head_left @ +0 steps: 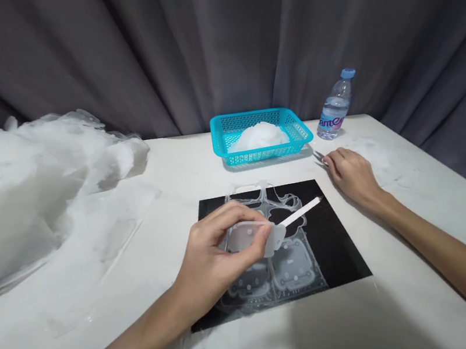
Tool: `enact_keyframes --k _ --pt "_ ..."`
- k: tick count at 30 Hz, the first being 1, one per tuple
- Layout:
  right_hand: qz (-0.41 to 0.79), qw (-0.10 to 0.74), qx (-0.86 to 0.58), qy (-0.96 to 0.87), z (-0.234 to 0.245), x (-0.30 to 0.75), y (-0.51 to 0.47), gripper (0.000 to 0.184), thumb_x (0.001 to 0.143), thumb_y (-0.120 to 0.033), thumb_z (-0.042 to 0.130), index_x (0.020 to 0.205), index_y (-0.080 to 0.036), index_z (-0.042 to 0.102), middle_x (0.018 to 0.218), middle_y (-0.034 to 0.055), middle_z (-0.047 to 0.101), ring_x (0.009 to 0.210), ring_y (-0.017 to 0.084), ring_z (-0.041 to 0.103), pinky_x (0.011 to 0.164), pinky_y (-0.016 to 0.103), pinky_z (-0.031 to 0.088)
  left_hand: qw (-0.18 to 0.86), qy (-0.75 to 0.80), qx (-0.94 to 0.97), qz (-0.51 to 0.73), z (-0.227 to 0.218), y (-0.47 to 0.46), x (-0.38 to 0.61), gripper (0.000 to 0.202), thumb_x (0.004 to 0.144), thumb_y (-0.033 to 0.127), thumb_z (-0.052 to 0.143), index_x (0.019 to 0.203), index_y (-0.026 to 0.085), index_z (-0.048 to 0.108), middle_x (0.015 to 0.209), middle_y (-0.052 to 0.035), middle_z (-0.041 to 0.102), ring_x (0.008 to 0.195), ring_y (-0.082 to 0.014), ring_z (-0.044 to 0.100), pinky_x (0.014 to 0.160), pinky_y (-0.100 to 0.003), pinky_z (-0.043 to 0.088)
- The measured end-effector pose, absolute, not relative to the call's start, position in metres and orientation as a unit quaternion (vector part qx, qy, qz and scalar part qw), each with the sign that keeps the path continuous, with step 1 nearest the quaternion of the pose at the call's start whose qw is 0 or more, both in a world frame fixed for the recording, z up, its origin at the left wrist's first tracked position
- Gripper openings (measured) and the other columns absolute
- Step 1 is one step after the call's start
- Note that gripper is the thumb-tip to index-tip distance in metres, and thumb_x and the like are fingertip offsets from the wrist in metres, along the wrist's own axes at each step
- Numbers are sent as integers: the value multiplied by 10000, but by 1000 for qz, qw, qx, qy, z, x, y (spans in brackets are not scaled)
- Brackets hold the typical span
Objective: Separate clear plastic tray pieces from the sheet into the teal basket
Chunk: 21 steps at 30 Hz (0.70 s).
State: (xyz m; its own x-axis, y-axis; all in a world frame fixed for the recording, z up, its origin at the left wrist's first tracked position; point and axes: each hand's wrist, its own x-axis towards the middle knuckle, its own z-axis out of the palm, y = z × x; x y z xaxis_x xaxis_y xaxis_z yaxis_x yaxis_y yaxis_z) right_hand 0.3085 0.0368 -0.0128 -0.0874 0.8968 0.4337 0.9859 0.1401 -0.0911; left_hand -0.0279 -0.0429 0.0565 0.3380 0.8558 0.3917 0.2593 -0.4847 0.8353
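Observation:
My left hand (215,257) hovers over a black mat (341,246) and pinches a translucent film piece (254,236) peeled from a clear sheet of die-cut film panels (290,268) lying on the mat. A white stick-like tool (299,214) rests on the sheet, just right of my fingers. My right hand (352,173) lies on the white table to the mat's upper right, fingers curled, its tips at a pair of small metal tweezers (319,158).
A turquoise plastic basket (227,140) holding a heap of white film scraps stands behind the mat. A water bottle (335,108) stands to its right. A big pile of clear plastic sheeting (36,188) fills the table's left. Grey curtains hang behind.

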Motion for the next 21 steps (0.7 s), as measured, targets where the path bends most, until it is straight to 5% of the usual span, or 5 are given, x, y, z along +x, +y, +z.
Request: enact_keyframes --k 6,11,17,21 --pt "153 441 -555 -688 22 272 8 372 1099 -462 448 866 -209 590 758 18 592 697 178 572 677 311 453 322 372 757 430 57 -43 -27 82 920 169 744 852 213 732 837 2 764 770 -149 704 738 -253 549" --pt "368 373 -427 -737 48 231 -38 294 1064 -440 583 1086 -197 748 845 28 668 741 156 614 647 259 499 321 398 749 421 55 -47 -29 57 920 203 756 864 211 746 855 -7 795 777 -171 742 722 -257 583" --pt "334 356 -345 -802 46 225 -48 284 1088 -321 557 1249 -228 772 963 64 755 811 171 667 721 288 541 285 400 760 426 54 -49 -29 59 912 217 768 860 221 740 829 3 792 729 -168 735 667 -256 589" --pt "332 359 -345 -801 44 228 -45 280 1092 -302 550 1221 -211 781 846 43 712 735 155 625 673 277 515 264 374 775 435 53 -49 -29 82 915 181 770 863 223 722 817 15 783 708 -151 729 669 -250 578"
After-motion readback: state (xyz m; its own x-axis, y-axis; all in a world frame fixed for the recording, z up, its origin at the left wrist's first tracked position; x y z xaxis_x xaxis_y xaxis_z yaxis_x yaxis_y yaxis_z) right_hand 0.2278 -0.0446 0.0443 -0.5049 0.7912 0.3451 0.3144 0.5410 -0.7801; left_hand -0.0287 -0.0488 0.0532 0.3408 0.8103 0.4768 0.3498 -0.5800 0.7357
